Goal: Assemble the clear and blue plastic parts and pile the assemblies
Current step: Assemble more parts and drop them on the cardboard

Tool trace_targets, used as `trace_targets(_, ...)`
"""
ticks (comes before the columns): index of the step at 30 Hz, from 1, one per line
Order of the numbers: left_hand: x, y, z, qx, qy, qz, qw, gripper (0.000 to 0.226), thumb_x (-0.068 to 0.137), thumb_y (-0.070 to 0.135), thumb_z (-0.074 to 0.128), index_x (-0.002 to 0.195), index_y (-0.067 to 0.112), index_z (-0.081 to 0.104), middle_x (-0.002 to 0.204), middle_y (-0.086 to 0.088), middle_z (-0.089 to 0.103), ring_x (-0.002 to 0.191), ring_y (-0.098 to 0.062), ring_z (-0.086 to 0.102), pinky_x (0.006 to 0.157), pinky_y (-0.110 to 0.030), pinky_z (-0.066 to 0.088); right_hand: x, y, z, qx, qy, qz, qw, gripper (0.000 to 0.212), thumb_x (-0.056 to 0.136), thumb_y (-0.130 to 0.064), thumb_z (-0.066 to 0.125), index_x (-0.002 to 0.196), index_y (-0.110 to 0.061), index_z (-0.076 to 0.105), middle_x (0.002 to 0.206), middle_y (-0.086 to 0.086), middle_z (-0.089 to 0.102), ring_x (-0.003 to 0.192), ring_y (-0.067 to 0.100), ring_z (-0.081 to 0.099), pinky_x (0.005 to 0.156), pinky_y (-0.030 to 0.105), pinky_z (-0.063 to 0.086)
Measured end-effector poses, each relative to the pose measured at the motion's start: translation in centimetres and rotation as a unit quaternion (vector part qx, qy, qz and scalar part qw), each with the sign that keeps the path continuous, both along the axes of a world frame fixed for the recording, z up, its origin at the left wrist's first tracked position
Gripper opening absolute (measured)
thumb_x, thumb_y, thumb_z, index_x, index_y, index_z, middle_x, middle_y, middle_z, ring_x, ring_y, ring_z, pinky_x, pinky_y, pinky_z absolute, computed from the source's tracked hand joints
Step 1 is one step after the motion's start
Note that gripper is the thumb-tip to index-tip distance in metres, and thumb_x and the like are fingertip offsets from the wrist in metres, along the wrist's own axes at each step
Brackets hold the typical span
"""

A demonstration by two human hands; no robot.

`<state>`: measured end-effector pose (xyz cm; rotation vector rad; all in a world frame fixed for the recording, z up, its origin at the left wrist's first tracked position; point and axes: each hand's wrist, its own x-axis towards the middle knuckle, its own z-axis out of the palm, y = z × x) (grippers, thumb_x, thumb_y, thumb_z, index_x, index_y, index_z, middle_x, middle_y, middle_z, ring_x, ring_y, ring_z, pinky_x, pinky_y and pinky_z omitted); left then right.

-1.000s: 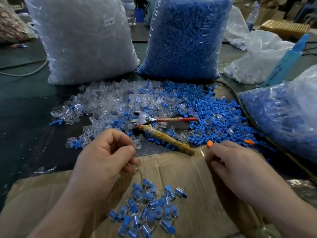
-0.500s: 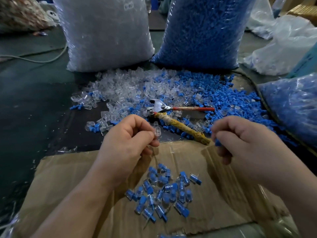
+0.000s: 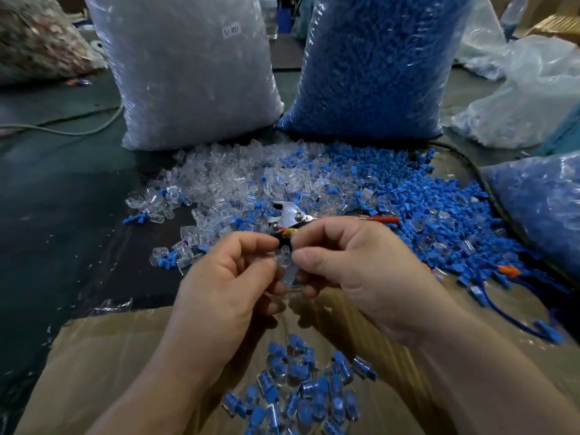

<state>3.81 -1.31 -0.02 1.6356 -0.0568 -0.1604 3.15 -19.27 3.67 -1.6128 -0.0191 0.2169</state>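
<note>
Item: one clear part, pinched in my left hand above the cardboard. My right hand pinches its other end; my fingers hide any blue insert there. Done stock: assemblies, piled on the cardboard below my hands. Risks, as I judge them: the insert enters crooked and jams; or my pinch slips and the part drops among the loose clear parts on the worktop.

On dark green table: bag of clear parts, bag of blue parts, loose clear parts and loose blue parts heaped, pliers among them, cardboard sheet nearest.
</note>
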Motion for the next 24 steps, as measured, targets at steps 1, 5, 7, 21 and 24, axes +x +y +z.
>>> trace_targets(1, 0.1, -0.1, -0.2, 0.003, 0.002, 0.004, 1.0, 0.025, 0.096, 0.013, 0.064, 0.096, 0.037, 0.073, 0.076, -0.01, 0.074, 0.059, -0.022, 0.068, 0.057, -0.032, 0.056, 0.0, 0.1, 0.1, -0.018, -0.008, 0.008, 1.0, 0.013, 0.086, -0.003, 0.07, 0.084, -0.015, 0.072, 0.077, 0.01, 0.072, 0.072, 0.032, 0.07, 0.063, 0.034, 0.06)
trace_targets(5, 0.2, -0.3, -0.7, 0.016, 0.011, 0.03, 0.999, 0.021, 0.095, 0.016, 0.067, 0.096, 0.036, 0.074, 0.074, -0.007, 0.074, 0.059, -0.021, 0.07, 0.058, -0.034, 0.057, -0.2, 0.6, 0.1, -0.163, -0.07, 0.011, 0.984, 0.016, 0.091, -0.015, 0.067, 0.089, -0.03, 0.07, 0.087, -0.01, 0.071, 0.078, 0.008, 0.069, 0.069, 0.029, 0.06)
trace_targets(7, 0.3, -0.4, -0.6, 0.021, 0.01, 0.045, 0.999, 0.021, 0.094, 0.017, 0.068, 0.095, 0.037, 0.074, 0.071, -0.006, 0.074, 0.059, -0.022, 0.07, 0.057, -0.034, 0.058, -0.3, 0.9, 0.1, -0.294, -0.15, 0.004, 0.944, 0.009, 0.094, -0.031, 0.058, 0.098, -0.037, 0.062, 0.094, -0.017, 0.063, 0.088, -0.001, 0.06, 0.075, 0.027, 0.056)
trace_targets(21, -0.2, -0.7, 0.6, 0.047, -0.011, 0.027, 0.998, 0.024, 0.09, 0.014, 0.071, 0.086, 0.038, 0.074, 0.071, -0.002, 0.074, 0.056, -0.016, 0.069, 0.053, -0.022, 0.054, -0.7, 0.6, 0.1, -0.394, -0.296, 0.066, 0.867, 0.016, 0.095, -0.033, 0.045, 0.1, -0.03, 0.06, 0.097, -0.014, 0.053, 0.086, 0.008, 0.054, 0.071, 0.033, 0.05)
trace_targets(24, -0.2, -0.7, 0.9, 0.05, -0.006, 0.024, 0.998, 0.025, 0.088, 0.013, 0.072, 0.085, 0.038, 0.074, 0.074, -0.001, 0.075, 0.059, -0.016, 0.071, 0.053, -0.02, 0.054, -0.9, 0.6, 0.0, -0.415, -0.313, 0.089, 0.85, 0.02, 0.093, -0.028, 0.044, 0.104, -0.026, 0.061, 0.099, -0.009, 0.053, 0.085, 0.014, 0.054, 0.067, 0.039, 0.052)
